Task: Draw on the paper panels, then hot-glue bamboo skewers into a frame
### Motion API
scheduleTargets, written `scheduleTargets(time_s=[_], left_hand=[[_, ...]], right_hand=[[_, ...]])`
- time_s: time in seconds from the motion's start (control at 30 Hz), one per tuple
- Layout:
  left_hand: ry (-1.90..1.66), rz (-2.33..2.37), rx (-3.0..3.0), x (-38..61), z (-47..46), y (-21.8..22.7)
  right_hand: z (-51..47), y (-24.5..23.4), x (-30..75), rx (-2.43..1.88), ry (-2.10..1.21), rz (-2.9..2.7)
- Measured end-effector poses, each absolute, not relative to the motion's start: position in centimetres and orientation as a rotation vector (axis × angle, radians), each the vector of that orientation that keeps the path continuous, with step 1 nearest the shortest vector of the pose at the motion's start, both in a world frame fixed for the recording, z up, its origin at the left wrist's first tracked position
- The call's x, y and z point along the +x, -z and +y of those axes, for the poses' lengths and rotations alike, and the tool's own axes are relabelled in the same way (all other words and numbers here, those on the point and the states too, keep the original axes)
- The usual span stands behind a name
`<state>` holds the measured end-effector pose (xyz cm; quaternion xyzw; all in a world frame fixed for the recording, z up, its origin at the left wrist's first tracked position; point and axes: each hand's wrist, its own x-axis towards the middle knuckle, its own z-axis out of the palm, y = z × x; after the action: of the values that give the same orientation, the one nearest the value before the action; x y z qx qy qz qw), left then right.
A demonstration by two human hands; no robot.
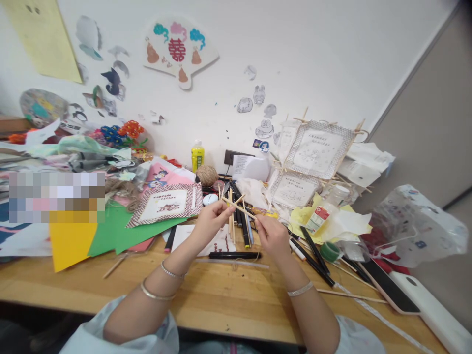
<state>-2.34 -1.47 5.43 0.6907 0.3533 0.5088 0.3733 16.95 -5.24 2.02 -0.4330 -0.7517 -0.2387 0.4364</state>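
Observation:
My left hand pinches a thin wooden stick near a point where a second short stick crosses it. My right hand grips the far right end of the same stick between thumb and fingers. Both hands are raised a little over the table. Whether the two sticks are tied together I cannot tell. Behind and below them lie loose wooden sticks and several markers. A black marker rests on the table just below a white paper with dark red marks.
A framed drawing lies on green paper at left. Twine and a yellow bottle stand by the wall. Stick-framed pictures lean at right, near a green tape roll, a phone and a plastic bag.

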Motion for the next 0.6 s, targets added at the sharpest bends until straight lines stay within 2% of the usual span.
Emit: scheduleTargets(time_s=[0.6], left_hand=[[-1.321,0.848,1.812,-2.40,-1.58,-5.41]], right_hand=[[-5.13,-1.82,17.09,-1.111,0.569,-1.861]])
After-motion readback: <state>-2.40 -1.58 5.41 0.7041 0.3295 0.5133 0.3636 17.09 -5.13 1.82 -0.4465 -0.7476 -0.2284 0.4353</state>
